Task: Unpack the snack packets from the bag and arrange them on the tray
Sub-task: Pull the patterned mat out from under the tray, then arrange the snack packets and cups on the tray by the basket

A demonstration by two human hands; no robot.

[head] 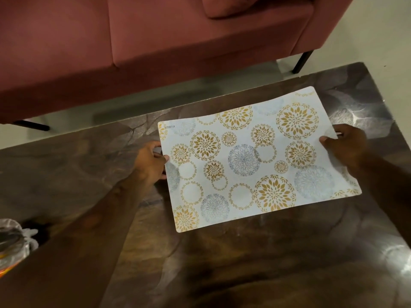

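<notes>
From the head camera, a white rectangular tray printed with gold and grey floral circles sits over a glossy dark brown marble-patterned table, turned a little so its long sides run slantwise across the view. The small word KUBER is printed near its far left corner. The left hand is closed on the tray's left short edge, thumb lying on the printed top and the other fingers curled under the rim. The right hand is closed the same way on the right short edge, thumb on top near the rim and fingers wrapped below. Whether the tray rests flat on the table or is lifted just clear of it cannot be told. At the lower left edge of the view, well apart from the tray, lies a crumpled translucent plastic bag with something orange showing through its lower part; its contents are too cut off to make out. Beyond the table stands a dusty pink upholstered sofa on thin black legs, over a pale floor.
</notes>
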